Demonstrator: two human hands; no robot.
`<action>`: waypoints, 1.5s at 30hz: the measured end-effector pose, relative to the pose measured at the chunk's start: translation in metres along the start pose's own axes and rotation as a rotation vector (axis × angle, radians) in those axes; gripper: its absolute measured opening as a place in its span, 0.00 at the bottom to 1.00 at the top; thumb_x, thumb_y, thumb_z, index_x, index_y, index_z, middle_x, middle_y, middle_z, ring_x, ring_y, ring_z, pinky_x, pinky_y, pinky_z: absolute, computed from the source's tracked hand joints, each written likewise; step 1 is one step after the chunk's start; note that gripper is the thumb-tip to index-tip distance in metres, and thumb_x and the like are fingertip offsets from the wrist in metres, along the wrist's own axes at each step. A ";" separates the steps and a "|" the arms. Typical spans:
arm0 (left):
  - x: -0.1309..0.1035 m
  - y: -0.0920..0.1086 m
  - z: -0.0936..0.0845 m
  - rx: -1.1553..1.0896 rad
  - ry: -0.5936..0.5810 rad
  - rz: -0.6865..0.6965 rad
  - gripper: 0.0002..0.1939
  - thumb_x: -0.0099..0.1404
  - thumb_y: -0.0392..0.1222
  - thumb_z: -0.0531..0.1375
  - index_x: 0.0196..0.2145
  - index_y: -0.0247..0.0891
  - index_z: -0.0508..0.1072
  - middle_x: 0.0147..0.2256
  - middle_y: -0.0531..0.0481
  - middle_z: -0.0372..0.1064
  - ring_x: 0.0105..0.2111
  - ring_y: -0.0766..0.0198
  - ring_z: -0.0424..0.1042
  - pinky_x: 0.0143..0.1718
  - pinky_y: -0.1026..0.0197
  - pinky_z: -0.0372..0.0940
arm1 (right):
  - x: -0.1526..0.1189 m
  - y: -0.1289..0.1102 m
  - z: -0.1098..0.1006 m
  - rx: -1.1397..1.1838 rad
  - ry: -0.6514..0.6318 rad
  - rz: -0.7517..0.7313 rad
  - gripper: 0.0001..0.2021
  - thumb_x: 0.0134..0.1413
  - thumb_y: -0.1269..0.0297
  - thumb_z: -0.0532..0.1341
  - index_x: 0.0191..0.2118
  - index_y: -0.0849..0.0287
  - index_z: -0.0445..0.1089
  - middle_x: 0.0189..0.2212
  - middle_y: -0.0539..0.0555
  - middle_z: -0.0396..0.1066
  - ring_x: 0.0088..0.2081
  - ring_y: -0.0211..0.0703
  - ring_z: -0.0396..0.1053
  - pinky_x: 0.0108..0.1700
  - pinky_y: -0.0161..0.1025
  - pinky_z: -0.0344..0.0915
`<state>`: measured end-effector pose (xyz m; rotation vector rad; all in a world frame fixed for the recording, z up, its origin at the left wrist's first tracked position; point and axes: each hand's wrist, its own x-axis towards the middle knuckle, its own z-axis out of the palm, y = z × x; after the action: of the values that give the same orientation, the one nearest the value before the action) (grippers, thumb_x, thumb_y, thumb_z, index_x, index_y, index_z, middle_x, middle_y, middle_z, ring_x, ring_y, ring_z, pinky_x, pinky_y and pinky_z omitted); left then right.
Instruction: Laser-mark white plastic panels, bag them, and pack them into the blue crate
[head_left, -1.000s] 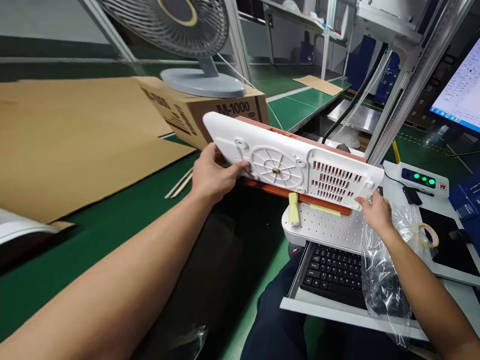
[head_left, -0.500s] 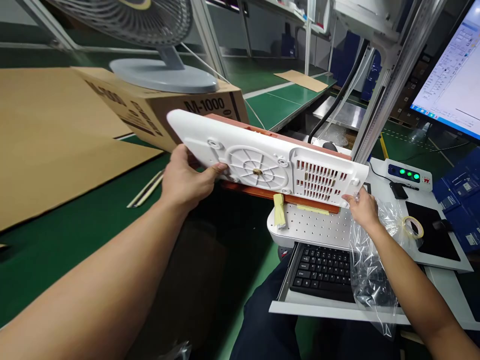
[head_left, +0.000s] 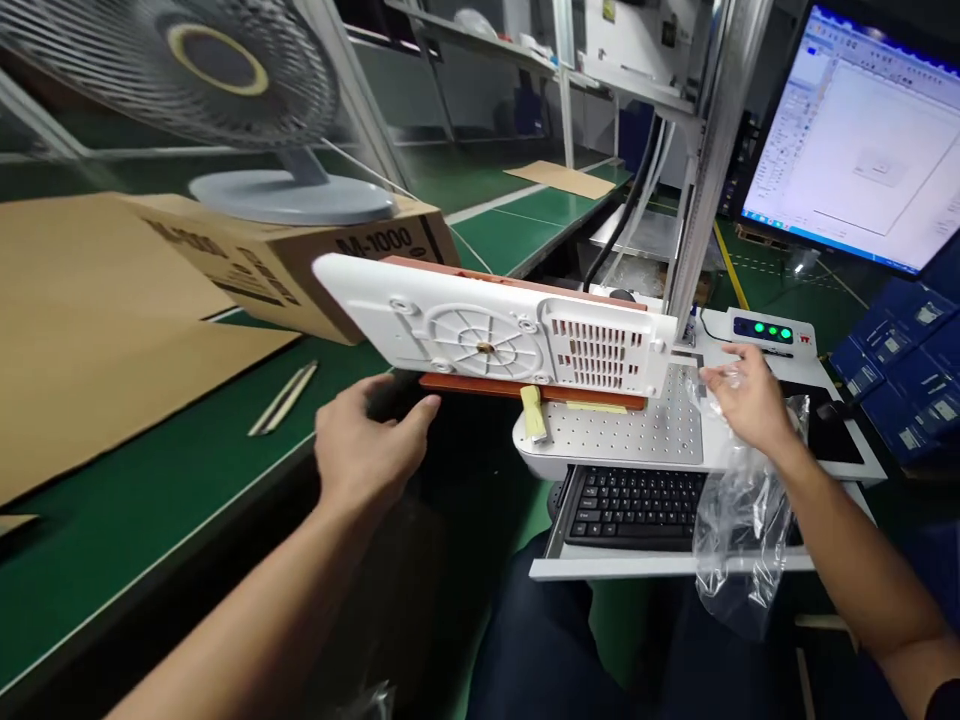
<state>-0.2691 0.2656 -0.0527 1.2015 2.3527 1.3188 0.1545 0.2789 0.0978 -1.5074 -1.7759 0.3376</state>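
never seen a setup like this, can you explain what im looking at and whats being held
There's no robot here: these are a person's two bare hands, seen by one camera worn on the head, looking forward and down. A white panel stands on edge against a reddish-brown holder, over a dotted metal plate. The left hand is open below the panel's left end, not gripping it. The right hand holds a clear plastic bag, which hangs down. Below the plate, a keyboard lies in a drawer.
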 end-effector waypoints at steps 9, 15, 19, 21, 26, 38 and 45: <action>-0.241 0.045 0.057 -0.315 -0.204 0.575 0.13 0.75 0.48 0.61 0.50 0.38 0.77 0.50 0.41 0.80 0.63 0.43 0.73 0.67 0.39 0.67 | -0.133 -0.009 -0.176 0.179 0.249 0.022 0.16 0.65 0.49 0.72 0.41 0.57 0.75 0.27 0.50 0.77 0.19 0.34 0.63 0.22 0.32 0.61; -0.342 0.114 0.126 -0.152 -0.630 0.921 0.19 0.79 0.50 0.57 0.57 0.34 0.76 0.62 0.35 0.72 0.74 0.38 0.57 0.73 0.35 0.59 | -0.192 0.016 -0.170 0.334 0.148 0.205 0.17 0.66 0.47 0.71 0.40 0.57 0.74 0.25 0.49 0.75 0.19 0.32 0.63 0.22 0.30 0.61; -0.360 0.140 0.158 0.049 -0.727 0.977 0.33 0.79 0.59 0.55 0.66 0.29 0.72 0.69 0.28 0.64 0.77 0.30 0.45 0.75 0.31 0.51 | -0.219 0.024 -0.149 0.466 0.028 0.328 0.20 0.68 0.44 0.69 0.42 0.57 0.73 0.25 0.49 0.75 0.19 0.32 0.63 0.22 0.29 0.60; -0.362 0.143 0.165 0.079 -0.755 0.968 0.35 0.79 0.61 0.53 0.68 0.28 0.70 0.70 0.27 0.62 0.78 0.29 0.41 0.76 0.29 0.47 | -0.229 0.027 -0.139 0.517 -0.048 0.377 0.21 0.68 0.42 0.69 0.43 0.57 0.73 0.26 0.49 0.74 0.20 0.32 0.62 0.22 0.29 0.60; -0.366 0.141 0.170 0.086 -0.778 0.974 0.37 0.76 0.61 0.56 0.70 0.29 0.68 0.68 0.27 0.65 0.78 0.32 0.42 0.77 0.29 0.41 | -0.242 0.035 -0.120 0.591 -0.182 0.456 0.23 0.67 0.40 0.68 0.42 0.58 0.72 0.27 0.49 0.72 0.22 0.32 0.62 0.24 0.29 0.60; -0.360 0.119 0.104 -0.627 -0.701 0.671 0.17 0.80 0.43 0.54 0.62 0.42 0.73 0.62 0.39 0.73 0.74 0.46 0.57 0.74 0.33 0.57 | -0.224 0.037 -0.100 0.675 -0.184 0.370 0.20 0.69 0.43 0.68 0.44 0.58 0.72 0.28 0.48 0.71 0.23 0.33 0.64 0.25 0.30 0.62; -0.430 0.058 0.058 -0.954 -1.180 0.081 0.64 0.50 0.85 0.66 0.76 0.54 0.58 0.75 0.39 0.57 0.75 0.32 0.56 0.75 0.34 0.57 | -0.213 0.007 -0.060 0.833 0.017 0.293 0.20 0.66 0.43 0.69 0.40 0.57 0.72 0.27 0.47 0.70 0.23 0.34 0.67 0.25 0.30 0.64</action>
<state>0.0737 0.0054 -0.1319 1.1805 0.7208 1.0272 0.2023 0.0680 0.0527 -1.1254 -1.1478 1.0561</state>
